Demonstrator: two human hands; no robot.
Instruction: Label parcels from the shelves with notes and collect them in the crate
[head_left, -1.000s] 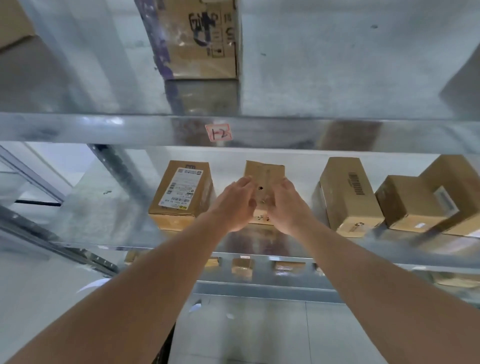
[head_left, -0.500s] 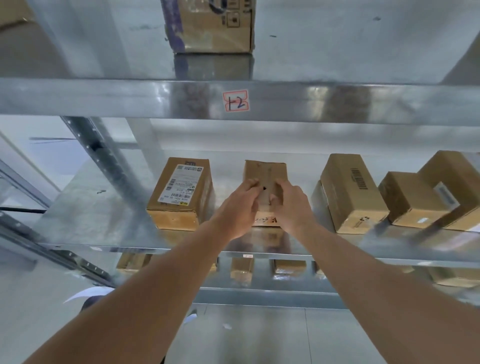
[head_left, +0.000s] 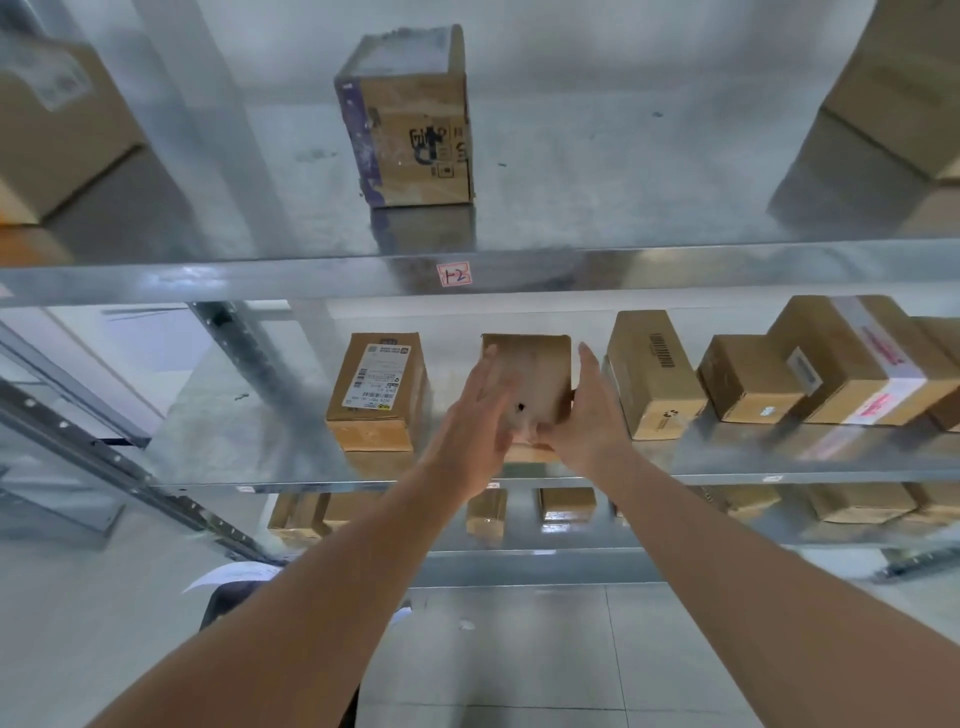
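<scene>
Parcel sits on the middle shelf between two other boxes — I see my right hand gripping its right side, left hand flat-fingered on top, blurred.

Galvanized steel shelving fills the view, its perforated upright slanting left. Pale grey floor tiles lie below, and the light is soft and even.
</scene>
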